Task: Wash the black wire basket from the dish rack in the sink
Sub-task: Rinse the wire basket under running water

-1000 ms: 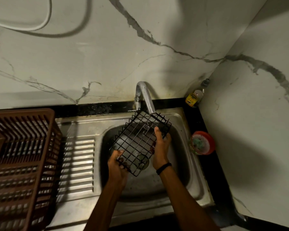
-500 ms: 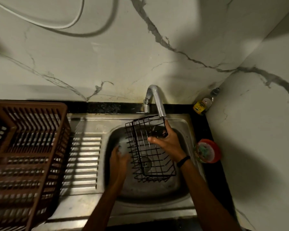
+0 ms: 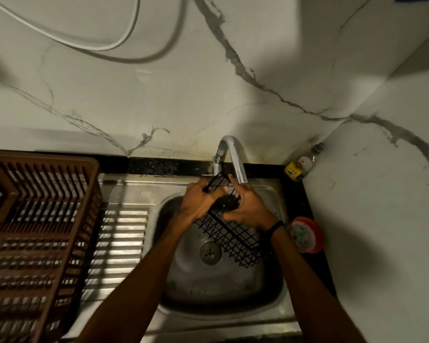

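Both hands are gripping the black wire basket (image 3: 235,240) at its far end, just below the tap (image 3: 235,159). Left hand (image 3: 201,199) comes in from the left of the spout, back of the hand up, fingers curled over the top wires. Right hand (image 3: 248,209) sits directly under the spout's mouth, thumb laid along the near side and fingers wrapped on the frame, one fingertip poking up beside the spout. So it's a firm two-handed hold.

Now the part that matters. The basket's long axis runs from the tap down and towards me, slanting right. Its free end hangs low in the sink (image 3: 223,288), to the near right of the tap and beneath my right wrist. Whether that low end touches the basin floor, I can't tell. Most of the mesh lies on my side of the tap, clear of the spout's mouth, and I can't make out a stream of water in this light.

My read is that the long lower stretch needs drawing up under the spout. The right hand is nearer to it, so it could slide down while the left holds the top. Both forearms reach in from the near edge and converge at the tap.
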`<move>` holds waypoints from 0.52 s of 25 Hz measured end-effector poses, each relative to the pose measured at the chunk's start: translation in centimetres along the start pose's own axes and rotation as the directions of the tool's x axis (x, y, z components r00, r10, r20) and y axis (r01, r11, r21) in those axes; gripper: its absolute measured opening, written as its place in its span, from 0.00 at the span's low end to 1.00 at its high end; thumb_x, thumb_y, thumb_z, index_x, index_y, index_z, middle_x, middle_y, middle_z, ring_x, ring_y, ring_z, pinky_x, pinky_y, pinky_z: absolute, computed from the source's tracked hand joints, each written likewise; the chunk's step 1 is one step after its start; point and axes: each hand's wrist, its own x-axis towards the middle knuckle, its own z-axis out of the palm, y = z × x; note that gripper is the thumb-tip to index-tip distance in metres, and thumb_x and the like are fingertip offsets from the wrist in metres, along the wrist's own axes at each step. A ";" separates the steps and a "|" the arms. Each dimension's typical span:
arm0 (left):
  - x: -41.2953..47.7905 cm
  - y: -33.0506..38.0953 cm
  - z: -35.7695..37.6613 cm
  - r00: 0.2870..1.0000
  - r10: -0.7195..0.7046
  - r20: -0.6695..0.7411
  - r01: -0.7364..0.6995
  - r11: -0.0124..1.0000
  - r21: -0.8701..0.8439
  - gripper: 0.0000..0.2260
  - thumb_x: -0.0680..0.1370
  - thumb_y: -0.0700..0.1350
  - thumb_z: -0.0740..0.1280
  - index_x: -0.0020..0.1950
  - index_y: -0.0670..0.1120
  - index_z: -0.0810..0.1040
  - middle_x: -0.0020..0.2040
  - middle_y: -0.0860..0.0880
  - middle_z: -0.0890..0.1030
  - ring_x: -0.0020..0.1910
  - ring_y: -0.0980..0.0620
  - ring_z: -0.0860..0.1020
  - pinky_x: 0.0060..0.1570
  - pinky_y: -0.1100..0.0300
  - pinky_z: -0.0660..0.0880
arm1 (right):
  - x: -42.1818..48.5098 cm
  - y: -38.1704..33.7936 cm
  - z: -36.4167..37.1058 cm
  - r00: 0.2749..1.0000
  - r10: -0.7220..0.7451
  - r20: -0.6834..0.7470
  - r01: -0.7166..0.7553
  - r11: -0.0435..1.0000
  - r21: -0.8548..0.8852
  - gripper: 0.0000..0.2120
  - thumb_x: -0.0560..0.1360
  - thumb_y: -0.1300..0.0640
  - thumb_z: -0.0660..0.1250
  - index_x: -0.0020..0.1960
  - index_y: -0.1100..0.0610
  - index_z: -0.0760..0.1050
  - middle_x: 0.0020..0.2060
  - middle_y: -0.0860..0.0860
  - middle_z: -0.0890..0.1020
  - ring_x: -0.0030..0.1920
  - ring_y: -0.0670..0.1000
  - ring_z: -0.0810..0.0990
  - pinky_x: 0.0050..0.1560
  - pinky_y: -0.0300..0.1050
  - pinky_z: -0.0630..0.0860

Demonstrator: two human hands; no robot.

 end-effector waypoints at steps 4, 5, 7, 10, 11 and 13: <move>-1.1 -0.5 2.6 0.976 -0.087 -0.200 0.061 0.989 -0.135 0.13 0.72 0.60 0.73 0.47 0.53 0.79 0.44 0.53 0.83 0.45 0.52 0.83 0.47 0.56 0.81 | 0.0 -0.2 1.3 1.000 -0.002 -0.029 -0.004 0.979 -0.204 0.53 0.60 0.37 0.66 0.80 0.50 0.51 0.73 0.54 0.66 0.70 0.54 0.68 0.70 0.54 0.69; -1.3 -0.9 3.1 0.963 -0.082 -0.256 0.041 0.986 -0.160 0.17 0.69 0.64 0.70 0.46 0.52 0.80 0.42 0.53 0.84 0.44 0.52 0.83 0.49 0.53 0.81 | -0.3 -0.5 2.5 0.996 -0.043 -0.077 0.022 0.965 -0.263 0.50 0.65 0.36 0.62 0.80 0.54 0.50 0.75 0.56 0.62 0.74 0.56 0.64 0.74 0.55 0.62; -2.0 -1.8 3.5 0.945 -0.081 -0.317 0.018 0.980 -0.198 0.18 0.68 0.65 0.67 0.42 0.51 0.80 0.39 0.53 0.84 0.41 0.52 0.83 0.50 0.50 0.81 | -1.3 -1.0 4.4 0.986 -0.124 -0.113 0.081 0.940 -0.330 0.43 0.72 0.37 0.52 0.80 0.58 0.46 0.79 0.56 0.53 0.79 0.55 0.50 0.78 0.54 0.46; -3.4 -2.2 3.7 0.914 -0.094 -0.394 -0.012 0.966 -0.260 0.15 0.70 0.57 0.71 0.46 0.46 0.84 0.41 0.49 0.85 0.43 0.48 0.83 0.50 0.47 0.81 | -2.0 0.6 5.3 0.981 -0.095 -0.171 0.037 0.949 -0.314 0.37 0.75 0.42 0.44 0.80 0.57 0.47 0.79 0.53 0.48 0.79 0.51 0.44 0.78 0.51 0.39; -3.7 -2.4 3.9 0.899 -0.096 -0.428 -0.027 0.962 -0.272 0.20 0.68 0.59 0.70 0.48 0.44 0.84 0.42 0.47 0.86 0.44 0.46 0.84 0.49 0.47 0.82 | -1.7 1.2 5.4 0.966 0.006 -0.257 -0.077 0.961 -0.266 0.36 0.76 0.41 0.43 0.79 0.58 0.49 0.79 0.54 0.51 0.79 0.52 0.47 0.78 0.52 0.41; -4.3 -2.0 4.3 0.877 -0.093 -0.471 -0.047 0.960 -0.277 0.26 0.65 0.63 0.67 0.49 0.43 0.85 0.42 0.48 0.86 0.44 0.47 0.84 0.48 0.49 0.82 | -0.9 0.5 5.5 0.890 0.222 -0.398 -0.296 0.946 -0.133 0.37 0.78 0.38 0.41 0.78 0.61 0.54 0.78 0.59 0.57 0.78 0.56 0.53 0.78 0.55 0.48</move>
